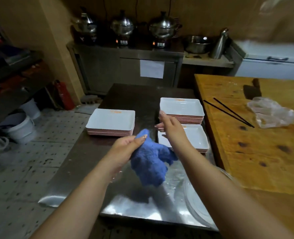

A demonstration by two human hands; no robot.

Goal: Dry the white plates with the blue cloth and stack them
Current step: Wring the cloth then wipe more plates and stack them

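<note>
Three stacks of white rectangular plates stand on the steel table (pixel 84 171): a left stack (pixel 111 120), a far right stack (pixel 181 106) and a lower near right stack (pixel 197 138). My left hand (pixel 127 147) grips the blue cloth (pixel 150 161), which hangs bunched above the table's middle. Held above the gap between the stacks, my right hand (pixel 168 124) has relaxed fingers and holds nothing; its wrist covers the left edge of the near right stack.
A wooden table (pixel 263 152) adjoins on the right with black chopsticks (pixel 229 112), a cleaver (pixel 252 91) and a plastic bag (pixel 272 112). A clear glass dish (pixel 196 204) sits at the steel table's near right corner. White buckets (pixel 20 126) stand on the floor at left.
</note>
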